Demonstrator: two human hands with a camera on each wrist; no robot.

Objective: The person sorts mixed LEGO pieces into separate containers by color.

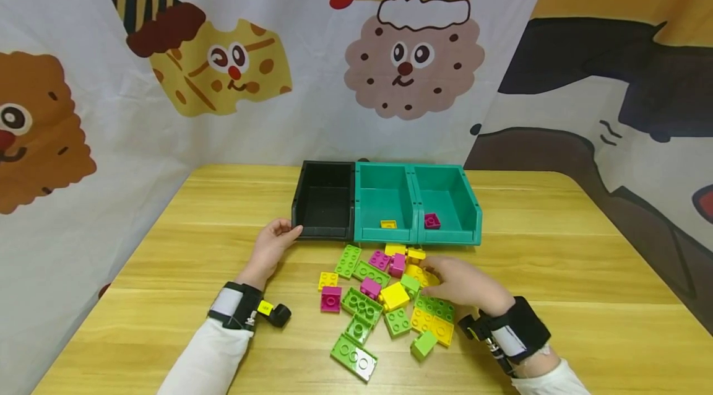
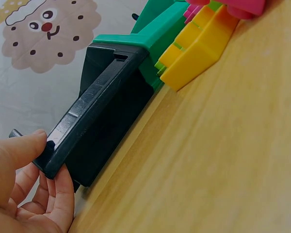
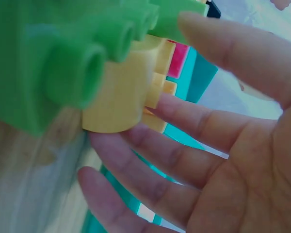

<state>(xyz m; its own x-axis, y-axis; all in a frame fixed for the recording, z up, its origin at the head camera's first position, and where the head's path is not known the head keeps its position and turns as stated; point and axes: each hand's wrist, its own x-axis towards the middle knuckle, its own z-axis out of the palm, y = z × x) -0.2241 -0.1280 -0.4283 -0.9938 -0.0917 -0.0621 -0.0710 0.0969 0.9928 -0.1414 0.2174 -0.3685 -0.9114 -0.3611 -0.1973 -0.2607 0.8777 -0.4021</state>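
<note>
My left hand pinches the front left corner of the black bin. In the left wrist view, its thumb lies on the bin's rim and the other fingers curl beneath it. At the right side of the brick pile, my right hand reaches around a yellow rounded brick. The fingertips are right at that brick's side, while the thumb stands apart from it near a green brick. A green studded brick lies just below the right hand.
Two joined teal bins adjoin the black one: the middle bin holds a yellow brick, the right bin a magenta brick. Several green, yellow and magenta bricks lie loose before them on the wooden table. A printed cloth hangs behind.
</note>
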